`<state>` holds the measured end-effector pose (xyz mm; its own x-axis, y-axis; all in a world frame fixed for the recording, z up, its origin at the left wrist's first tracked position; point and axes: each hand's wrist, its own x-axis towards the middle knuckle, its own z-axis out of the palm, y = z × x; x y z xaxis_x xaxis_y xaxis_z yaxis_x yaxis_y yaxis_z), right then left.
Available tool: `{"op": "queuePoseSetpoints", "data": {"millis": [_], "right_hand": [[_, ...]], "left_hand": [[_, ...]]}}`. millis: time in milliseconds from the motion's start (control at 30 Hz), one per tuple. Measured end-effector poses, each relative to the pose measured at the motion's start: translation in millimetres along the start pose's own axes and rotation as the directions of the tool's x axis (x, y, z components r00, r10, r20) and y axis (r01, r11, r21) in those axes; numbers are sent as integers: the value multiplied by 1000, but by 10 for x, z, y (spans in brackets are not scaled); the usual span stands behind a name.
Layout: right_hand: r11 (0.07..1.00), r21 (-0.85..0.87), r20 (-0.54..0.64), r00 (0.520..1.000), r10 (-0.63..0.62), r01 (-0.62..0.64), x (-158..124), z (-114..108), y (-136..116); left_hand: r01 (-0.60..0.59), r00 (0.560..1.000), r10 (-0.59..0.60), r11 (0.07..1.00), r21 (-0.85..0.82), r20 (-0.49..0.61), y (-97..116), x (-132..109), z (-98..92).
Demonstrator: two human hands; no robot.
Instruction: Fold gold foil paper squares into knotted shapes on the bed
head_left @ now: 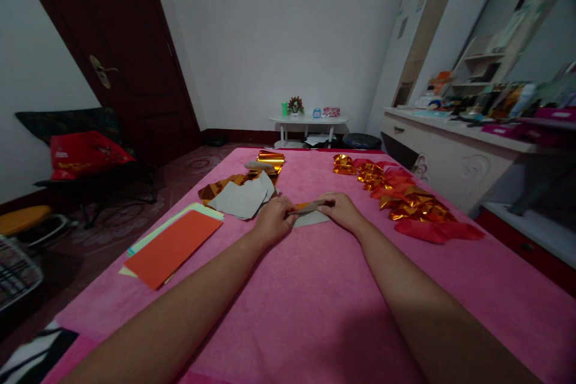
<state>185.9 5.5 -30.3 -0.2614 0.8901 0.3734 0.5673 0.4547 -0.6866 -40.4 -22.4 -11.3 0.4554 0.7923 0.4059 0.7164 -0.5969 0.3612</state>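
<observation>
A grey-backed sheet of foil paper (311,219) lies in front of me on the pink cloth, its far edge folded over into a narrow strip. My left hand (275,219) pinches the strip's left end, and my right hand (338,207) pinches its right end. A bit of orange shows on the strip between them. Just left of my left hand lie grey-white paper pieces (240,198), with crumpled gold foil (216,188) under and behind them. A shiny gold foil roll (271,159) is farther back.
A stack of coloured paper with an orange sheet (175,249) on top lies at left. Folded gold and red foil pieces (411,204) run along the right side. Beyond the cloth stand a small white table (308,120), a dresser (450,144) and a chair with a red bag (90,156).
</observation>
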Motion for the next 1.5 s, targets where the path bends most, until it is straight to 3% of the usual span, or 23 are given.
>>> {"op": "queuePoseSetpoints", "data": {"millis": [1500], "right_hand": [[1000, 5, 3, 1000, -9, 9, 2, -6, -31]], "left_hand": [[-2, 1000, 2, 1000, -15, 11, 10, 2, -14]]}}
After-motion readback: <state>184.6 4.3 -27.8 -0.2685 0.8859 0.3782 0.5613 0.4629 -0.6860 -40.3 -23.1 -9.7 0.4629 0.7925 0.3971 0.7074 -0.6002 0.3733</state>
